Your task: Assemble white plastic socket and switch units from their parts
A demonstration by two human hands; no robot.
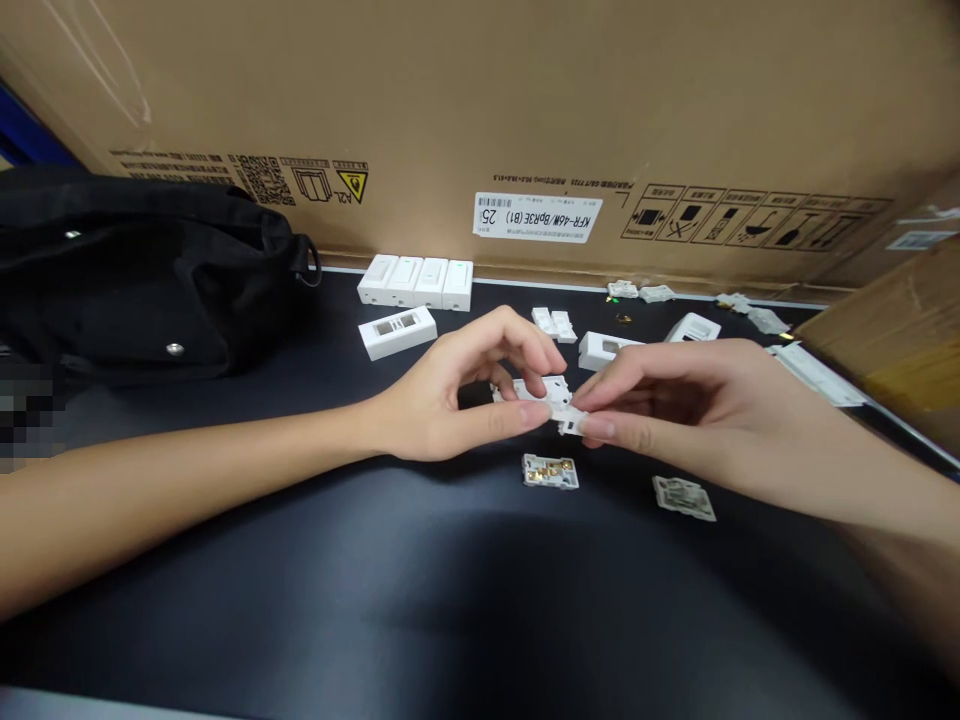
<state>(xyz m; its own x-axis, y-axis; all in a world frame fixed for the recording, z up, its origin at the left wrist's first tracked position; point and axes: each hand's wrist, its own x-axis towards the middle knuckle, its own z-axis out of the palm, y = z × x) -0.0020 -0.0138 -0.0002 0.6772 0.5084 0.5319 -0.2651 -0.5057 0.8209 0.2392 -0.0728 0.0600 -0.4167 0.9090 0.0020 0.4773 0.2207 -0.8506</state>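
Above the black table, my left hand (469, 390) and my right hand (690, 410) meet at a small white plastic switch part (571, 415). The left thumb presses along its near side, fingers curled over it. Thumb and fingertips of the right hand pinch its right end. A flat white plate (555, 386) shows just behind the left thumb; whether it is joined to the held part I cannot tell. Nearer me lies a small white switch base (550, 472) with brass contacts. A greyish flat switch piece (684, 497) rests below my right hand.
Several assembled white switches (416, 282) stand in a row at the back, with an open white housing (397, 332) before them. More white parts (553, 324) lie behind my hands. A large cardboard box (420, 100) walls off the back; a black bag (142, 280) sits left.
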